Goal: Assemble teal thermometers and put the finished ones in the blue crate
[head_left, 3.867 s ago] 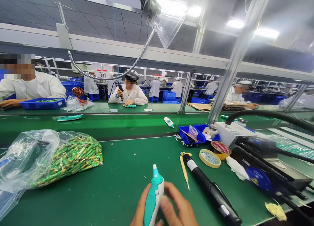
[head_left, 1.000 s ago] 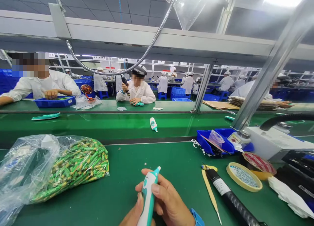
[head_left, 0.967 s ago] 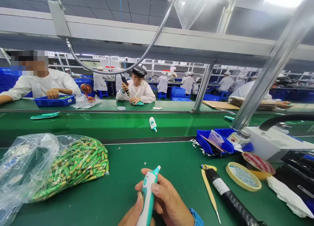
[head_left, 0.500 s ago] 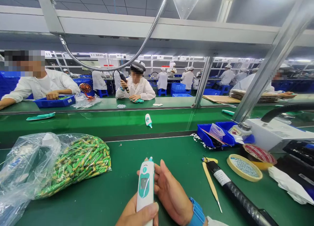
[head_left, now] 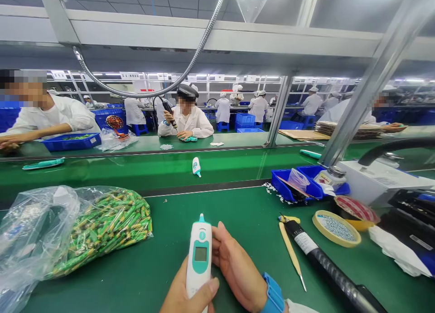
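A green bench (head_left: 142,272) with a slight sheen and a few specks on it fills the foreground, and low over it the left hand (head_left: 190,286) has its fingers closed round a white and teal handheld device (head_left: 200,258), tip up and small grey screen facing the camera. The right hand (head_left: 239,265), with a blue band (head_left: 273,295) at its wrist, stands loosely open just beside it; whether its fingertips touch the device cannot be told. To the left slumps a clear bag (head_left: 113,222) full of green and yellow strips; to the right lie a yellow-handled pick (head_left: 290,245), a long black tool (head_left: 336,272) and a round tray (head_left: 324,236) of small beads, with blue bins (head_left: 285,188) behind. Beyond the bench's dark edge, another white and teal device (head_left: 196,166) lies on a glossy green strip (head_left: 163,172). Across it a co-worker (head_left: 190,120) in white sits at a far counter (head_left: 244,139), and more people in white coats work among blue crates (head_left: 244,120) under a pale overhead beam (head_left: 136,29) hung with looping metal conduit (head_left: 132,94)
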Demonstrator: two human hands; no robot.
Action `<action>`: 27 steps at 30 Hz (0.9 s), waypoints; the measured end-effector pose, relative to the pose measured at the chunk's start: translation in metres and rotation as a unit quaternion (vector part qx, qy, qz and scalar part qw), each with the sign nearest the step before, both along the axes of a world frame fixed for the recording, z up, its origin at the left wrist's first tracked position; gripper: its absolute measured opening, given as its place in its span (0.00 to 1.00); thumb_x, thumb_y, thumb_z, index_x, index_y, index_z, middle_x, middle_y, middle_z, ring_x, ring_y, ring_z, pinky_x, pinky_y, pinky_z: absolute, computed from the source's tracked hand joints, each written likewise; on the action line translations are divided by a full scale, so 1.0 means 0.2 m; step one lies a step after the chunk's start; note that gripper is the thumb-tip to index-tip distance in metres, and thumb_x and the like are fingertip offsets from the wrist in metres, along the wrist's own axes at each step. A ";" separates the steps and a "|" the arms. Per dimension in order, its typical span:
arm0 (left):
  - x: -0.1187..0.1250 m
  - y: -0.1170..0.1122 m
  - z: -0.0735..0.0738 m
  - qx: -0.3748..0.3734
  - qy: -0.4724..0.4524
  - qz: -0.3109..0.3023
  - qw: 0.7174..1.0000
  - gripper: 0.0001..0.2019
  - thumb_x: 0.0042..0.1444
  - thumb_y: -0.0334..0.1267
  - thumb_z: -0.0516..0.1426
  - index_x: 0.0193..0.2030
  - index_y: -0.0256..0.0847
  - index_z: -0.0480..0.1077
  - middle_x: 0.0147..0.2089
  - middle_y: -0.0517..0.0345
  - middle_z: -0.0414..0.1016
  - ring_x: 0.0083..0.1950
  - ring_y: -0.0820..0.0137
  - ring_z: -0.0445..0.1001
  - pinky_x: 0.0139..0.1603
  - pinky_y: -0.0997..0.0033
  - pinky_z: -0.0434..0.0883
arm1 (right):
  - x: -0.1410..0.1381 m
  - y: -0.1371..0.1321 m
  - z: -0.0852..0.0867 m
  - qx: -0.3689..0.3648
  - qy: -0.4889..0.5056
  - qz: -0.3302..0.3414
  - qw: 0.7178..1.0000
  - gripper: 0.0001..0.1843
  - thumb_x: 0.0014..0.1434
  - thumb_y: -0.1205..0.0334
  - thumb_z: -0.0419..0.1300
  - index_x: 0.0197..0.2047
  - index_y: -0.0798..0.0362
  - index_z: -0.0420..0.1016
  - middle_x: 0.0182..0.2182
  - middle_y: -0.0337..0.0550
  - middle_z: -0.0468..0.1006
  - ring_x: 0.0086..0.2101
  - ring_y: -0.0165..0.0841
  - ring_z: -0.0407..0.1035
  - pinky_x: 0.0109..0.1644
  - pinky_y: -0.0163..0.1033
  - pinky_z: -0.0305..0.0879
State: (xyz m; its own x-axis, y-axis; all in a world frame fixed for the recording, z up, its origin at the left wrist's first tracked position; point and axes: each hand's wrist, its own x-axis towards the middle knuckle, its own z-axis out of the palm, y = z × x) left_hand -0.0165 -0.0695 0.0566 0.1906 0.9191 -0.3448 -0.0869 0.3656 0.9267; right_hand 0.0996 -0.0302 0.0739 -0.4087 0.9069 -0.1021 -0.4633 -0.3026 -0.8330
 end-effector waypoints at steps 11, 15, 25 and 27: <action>0.01 -0.03 -0.04 0.161 0.124 0.074 0.976 0.28 0.48 0.44 0.57 0.57 0.40 0.60 0.61 0.48 0.61 0.62 0.57 0.57 0.58 0.65 0.58 | -0.05 -0.05 0.01 0.077 -0.157 -0.081 0.981 0.17 0.52 0.47 0.59 0.37 0.52 0.67 0.33 0.39 0.72 0.33 0.32 0.63 0.39 0.36 0.58; 0.00 -0.03 -0.06 0.178 0.140 0.056 0.972 0.27 0.50 0.42 0.55 0.58 0.41 0.60 0.62 0.48 0.59 0.62 0.55 0.57 0.55 0.64 0.62 | -0.04 -0.05 -0.01 0.090 -0.180 -0.106 0.974 0.15 0.55 0.48 0.56 0.35 0.52 0.69 0.34 0.40 0.73 0.36 0.35 0.64 0.42 0.37 0.57; 0.01 -0.03 -0.07 0.197 0.147 0.053 0.968 0.26 0.50 0.41 0.55 0.57 0.40 0.61 0.61 0.46 0.60 0.62 0.56 0.57 0.55 0.67 0.62 | -0.03 -0.05 -0.02 0.109 -0.215 -0.108 0.964 0.15 0.57 0.48 0.53 0.36 0.52 0.68 0.38 0.42 0.75 0.41 0.37 0.66 0.44 0.39 0.58; 0.00 -0.02 -0.07 0.197 0.135 0.062 0.969 0.26 0.50 0.42 0.56 0.56 0.40 0.61 0.61 0.46 0.60 0.62 0.57 0.57 0.57 0.67 0.60 | -0.04 -0.05 -0.03 0.106 -0.220 -0.106 0.964 0.17 0.57 0.46 0.53 0.35 0.52 0.68 0.37 0.42 0.75 0.40 0.37 0.67 0.43 0.39 0.59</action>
